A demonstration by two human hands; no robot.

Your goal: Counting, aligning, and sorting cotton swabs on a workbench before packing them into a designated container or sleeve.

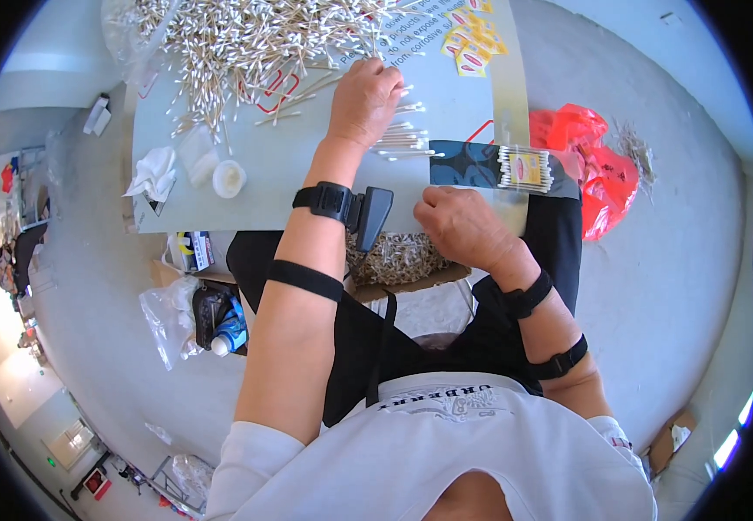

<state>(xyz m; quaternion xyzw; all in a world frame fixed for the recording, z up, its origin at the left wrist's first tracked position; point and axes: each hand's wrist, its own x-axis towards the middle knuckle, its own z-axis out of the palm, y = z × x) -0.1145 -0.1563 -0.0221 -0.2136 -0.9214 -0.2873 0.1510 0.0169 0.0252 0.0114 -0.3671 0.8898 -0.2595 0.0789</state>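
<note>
My left hand [366, 102] reaches over the table, its fingers curled down by the edge of a big heap of cotton swabs [255, 43]. What its fingertips hold is hidden. Beside it, a small row of cotton swabs [404, 139] lies roughly side by side, tips to the right. My right hand [465, 224] is at the table's near edge with fingers bent in; nothing shows clearly between them. Just beyond it, a clear flat pack of swabs with a yellow card [524, 169] rests at the right end of a dark strip [463, 165].
Several small yellow cards [472, 39] lie at the far right of the table [194, 213]. A round white tub [229, 179] and crumpled white tissue [152, 174] are at left. Below sits a box of swabs [398, 260]. A red plastic bag [598, 174] hangs at right.
</note>
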